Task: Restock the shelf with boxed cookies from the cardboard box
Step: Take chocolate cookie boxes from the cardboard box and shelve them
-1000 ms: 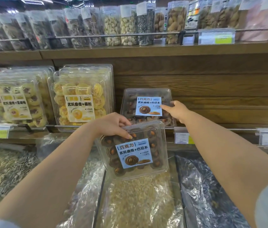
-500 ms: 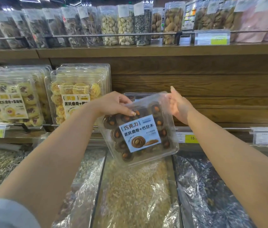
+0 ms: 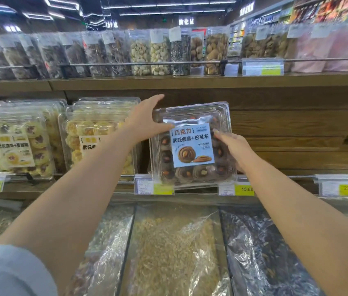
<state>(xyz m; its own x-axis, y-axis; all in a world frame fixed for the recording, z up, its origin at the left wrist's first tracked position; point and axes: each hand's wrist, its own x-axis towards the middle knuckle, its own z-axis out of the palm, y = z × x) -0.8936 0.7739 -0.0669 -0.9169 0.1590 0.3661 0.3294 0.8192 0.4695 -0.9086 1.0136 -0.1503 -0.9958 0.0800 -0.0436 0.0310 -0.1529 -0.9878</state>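
RESTOCK IN PROGRESS: A person stands a clear cookie box (image 3: 166, 161) upright at the front of the wooden shelf (image 3: 297, 133). Its lower edge is at the rail. The left hand (image 3: 145, 120) pinches the 10 o'clock corner, thumb on the front, and the right hand (image 3: 235, 146) holds the 3 o'clock edge. The supply carton isn't in view.

Risk, by judgement: if the hands let go before the base seats behind the rail, the box likely tips fwd onto the bulk bags (image 3: 175, 248) at 6 o'clock. The slick plastic could also slip, and a hard squeeze may pop the lid.

The blue label (image 3: 192, 145) reads "巧克力" and "武吒曲奇+巴旦木". The price tag (image 3: 244, 189) at 5 o'clock reads 15.80. The yellow cookie boxes (image 3: 96, 133) at 9 o'clock show "武吒曲", the rest hidden by the arm.
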